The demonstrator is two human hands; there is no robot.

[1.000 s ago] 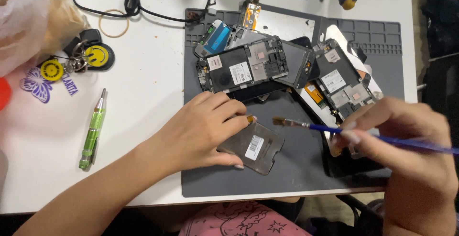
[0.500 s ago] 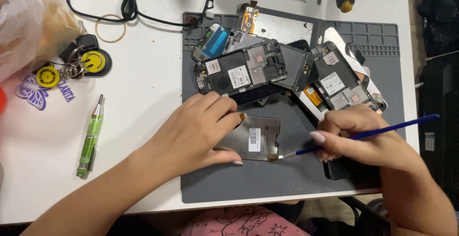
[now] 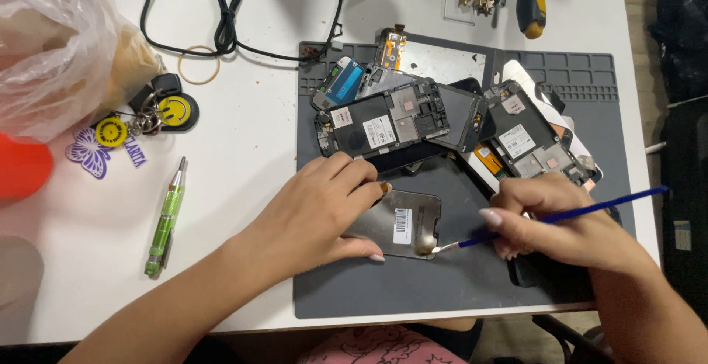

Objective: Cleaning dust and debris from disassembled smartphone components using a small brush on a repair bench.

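— Where's the grey phone panel [image 3: 397, 224]?
— On the grey mat [image 3: 457, 290], pinned flat under the left hand [image 3: 324, 213], fingers spread.
— And the right hand [image 3: 560, 224]?
— Clamped on a blue brush [image 3: 560, 217], bristles touching the panel's lower corner.

The left hand [image 3: 317, 213] covers part of the flat panel [image 3: 402, 224].

Setting: small phone-repair bench, likely informal or home-run. White desk [image 3: 243, 150] carries a grey repair mat [image 3: 457, 283] with moulded parts compartments along its top edge. On the mat: several opened phone bodies [image 3: 383, 120] with bare circuit boards, stacked and overlapping. Tools about: green precision screwdriver [image 3: 165, 218], fine blue brush [image 3: 560, 216], yellow-and-black handled driver [image 3: 532, 4]. Black cable [image 3: 228, 17] loops across the desk. Personal clutter on the left: smiley keyrings [image 3: 175, 109], butterfly sticker [image 3: 87, 154], crumpled plastic bag [image 3: 59, 47].
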